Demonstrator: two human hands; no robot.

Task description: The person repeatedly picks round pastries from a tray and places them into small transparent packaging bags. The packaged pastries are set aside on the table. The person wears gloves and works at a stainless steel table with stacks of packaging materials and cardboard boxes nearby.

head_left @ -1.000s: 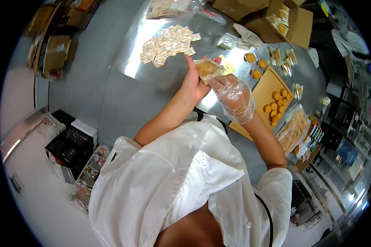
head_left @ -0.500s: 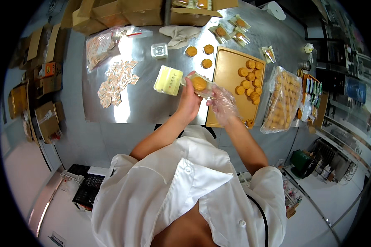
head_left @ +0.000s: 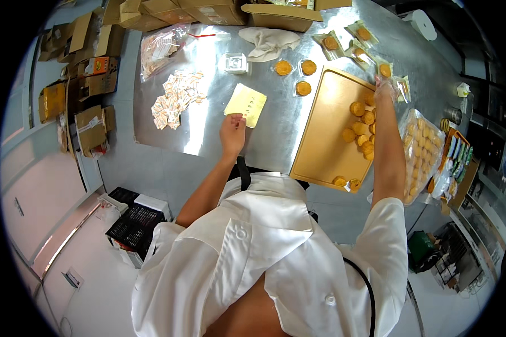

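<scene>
My bare left hand [head_left: 233, 132] is at the near edge of a stack of pale yellow packaging bags [head_left: 247, 103], its fingers curled together on a bag at that edge. At the far right, my right hand [head_left: 384, 89], in a clear plastic glove, reaches past the tan tray [head_left: 316, 147] and grips the near end of a bagged mooncake [head_left: 385, 69]. Other bagged mooncakes [head_left: 331, 44] lie beside it. Golden mooncakes [head_left: 357, 109] sit on the tray, some hidden under my right forearm. Three mooncakes [head_left: 303, 88] in clear holders stand left of the tray.
Small sachets [head_left: 177, 98] lie in a pile at left, below a clear bag of sachets [head_left: 162, 50]. A clear plastic box [head_left: 235, 63] and a cloth [head_left: 269, 42] lie farther back. Cardboard boxes [head_left: 281, 17] line the far edge. A large bag of mooncakes [head_left: 420, 151] lies at right.
My right hand has carried the bagged mooncake from in front of me to the far right, beside the other bagged ones. My left hand has let go of it and moved left to the yellow bags.
</scene>
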